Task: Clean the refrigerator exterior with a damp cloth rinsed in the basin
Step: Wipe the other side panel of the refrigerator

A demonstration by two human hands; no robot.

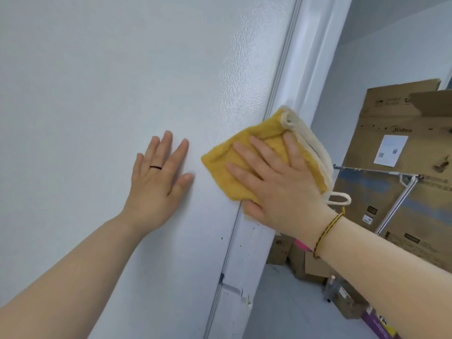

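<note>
The white refrigerator side panel (pixel 102 81) fills the left and middle of the head view, with its door edge (pixel 303 77) running down on the right. A folded yellow cloth (pixel 227 167) with a cream border lies flat against the panel near that edge. My right hand (pixel 274 182) presses on the cloth with straight, spread fingers. My left hand (pixel 159 177), with a dark ring, rests flat on the bare panel just left of the cloth. The basin is not in view.
Large cardboard boxes (pixel 396 152) stand to the right behind a metal rack (pixel 401 199). Smaller boxes and a plastic bottle (pixel 332 287) sit on the pale floor. Small specks dot the door edge (pixel 241 245) below the cloth.
</note>
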